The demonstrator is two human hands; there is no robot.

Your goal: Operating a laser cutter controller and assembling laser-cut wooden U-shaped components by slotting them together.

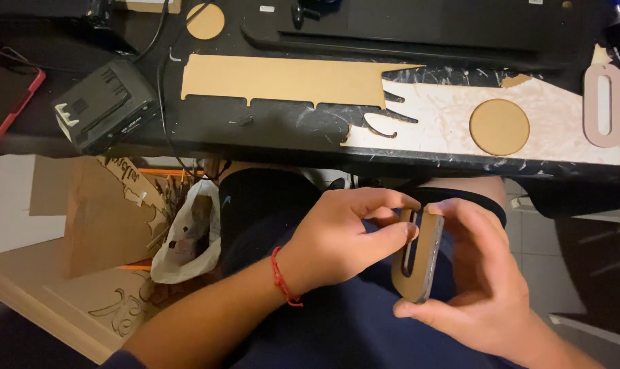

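Observation:
Over my lap, both hands hold a brown wooden oval ring (420, 263) with a long slot and dark cut edges. My right hand (484, 280) grips its outer side and bottom, thumb under it. My left hand (347, 236), with a red string bracelet on the wrist, pinches the ring's other side, fingers reaching to the slot. The ring stands upright on edge between the two hands.
A black, paint-streaked table edge (269, 133) lies ahead with flat brown cut-out boards (282, 80), a round disc (499, 127), a pinkish oval ring (603, 104) and a black battery pack (105, 106). Wood offcuts and a plastic bag (187, 236) sit at lower left.

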